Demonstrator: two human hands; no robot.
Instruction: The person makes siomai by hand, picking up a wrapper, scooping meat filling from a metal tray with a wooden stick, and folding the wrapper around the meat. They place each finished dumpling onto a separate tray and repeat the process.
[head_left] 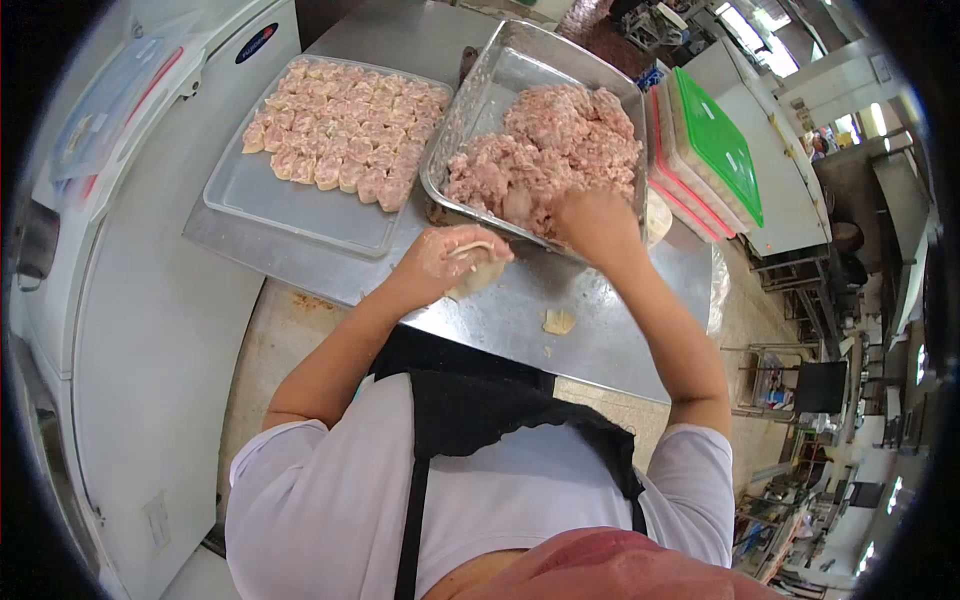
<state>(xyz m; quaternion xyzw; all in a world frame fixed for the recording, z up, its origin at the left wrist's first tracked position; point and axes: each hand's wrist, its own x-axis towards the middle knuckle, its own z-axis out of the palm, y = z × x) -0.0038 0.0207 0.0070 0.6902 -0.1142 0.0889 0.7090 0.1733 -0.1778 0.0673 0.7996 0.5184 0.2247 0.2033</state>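
Head view: filling step, left hand fingers curl round wrapper just below meat tray, right hand digs in its filling, fingers hidden, can't tell; next needs small scoop.

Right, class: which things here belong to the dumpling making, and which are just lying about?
In use: left hand holding a dough wrapper; right hand in the minced meat; metal tray; filled dumplings on plastic tray.
Lying about: stacked lidded containers; dough scrap; white chest.
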